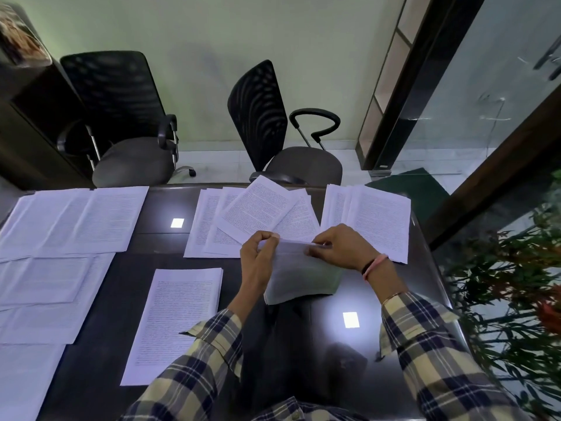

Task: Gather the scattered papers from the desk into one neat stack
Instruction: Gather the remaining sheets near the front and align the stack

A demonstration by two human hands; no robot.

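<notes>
Printed white papers lie scattered over a dark glossy desk (170, 259). I hold a small bundle of sheets (299, 275) upright above the desk's middle. My left hand (258, 262) grips its left top edge and my right hand (340, 247) pinches its right top edge. Behind the bundle lies a fanned pile of sheets (255, 214), and another pile (376, 220) sits at the far right. A single stack (176, 323) lies in front of my left arm. Overlapping sheets (66, 220) cover the desk's left side.
Two black mesh office chairs (264, 123) (121, 117) stand beyond the desk's far edge. A leafy plant (510, 284) with red flowers crowds the right side. A glass partition with a dark frame (425, 80) rises at the back right. A dark cabinet (27, 126) stands far left.
</notes>
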